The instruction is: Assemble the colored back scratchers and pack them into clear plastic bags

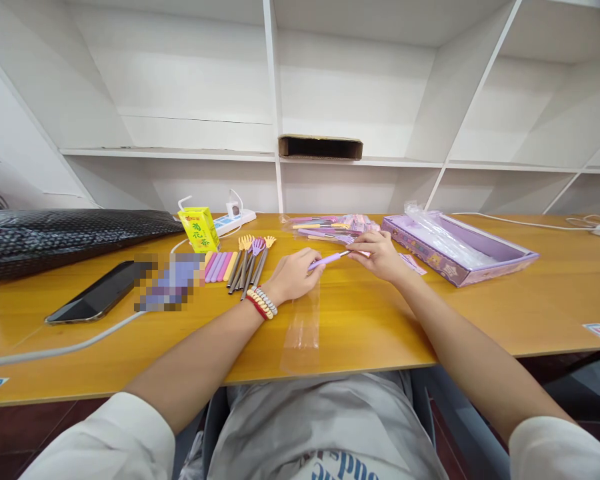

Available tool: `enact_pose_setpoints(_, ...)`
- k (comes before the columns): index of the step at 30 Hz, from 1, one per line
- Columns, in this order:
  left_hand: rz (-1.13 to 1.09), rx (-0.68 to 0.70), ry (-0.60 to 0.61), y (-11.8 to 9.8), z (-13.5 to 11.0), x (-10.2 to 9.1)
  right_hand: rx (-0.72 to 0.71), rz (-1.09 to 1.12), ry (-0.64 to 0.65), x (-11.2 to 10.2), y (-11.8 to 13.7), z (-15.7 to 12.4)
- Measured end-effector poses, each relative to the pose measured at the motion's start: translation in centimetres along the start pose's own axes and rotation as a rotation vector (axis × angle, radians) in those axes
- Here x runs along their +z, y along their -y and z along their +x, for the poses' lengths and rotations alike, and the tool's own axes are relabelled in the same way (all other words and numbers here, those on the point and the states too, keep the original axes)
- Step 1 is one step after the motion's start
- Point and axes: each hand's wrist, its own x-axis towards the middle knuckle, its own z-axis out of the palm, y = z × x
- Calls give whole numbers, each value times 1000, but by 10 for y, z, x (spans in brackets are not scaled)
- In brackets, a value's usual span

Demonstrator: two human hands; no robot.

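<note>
My left hand [299, 275], with beaded bracelets at the wrist, is closed around the lilac handle of a back scratcher [329, 261]. My right hand [377, 255] pinches its thin metal shaft at the other end; the fingers cover whatever lies beyond. Under my left hand, a clear plastic sleeve [301, 327] lies flat on the table. Left of that hand are several metal back-scratcher rods with yellow and purple claw heads [253, 260]. Beside them sits a row of coloured handles [220, 267]. Past my hands lies a pile of wrapped back scratchers [325, 227].
An open purple box [500, 265] with clear plastic inside stands at the right. On the left are a yellow drink carton [199, 230], a phone [97, 293], a white cable [105, 333], a power strip [235, 222] and a black wrapped bundle [70, 240]. White shelves rise behind.
</note>
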Motion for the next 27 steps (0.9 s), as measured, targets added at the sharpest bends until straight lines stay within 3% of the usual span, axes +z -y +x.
enact_pose_setpoints(9,97,44,34,2,-1,2,-60,102,158,-2,2,-2)
enact_pose_setpoints(15,223,77,116,-3,0,1,-15,80,159,0,11,-1)
enact_pose_setpoints(22,294,-51,197,-11,0,-1,59,286,21,10,17,1)
enact_pose_setpoints(24,288,-109,197,-10,1,-1,159,324,-101,11,18,3)
enact_pose_setpoints(27,237,-142,172,-7,2,0,419,458,-217,12,19,6)
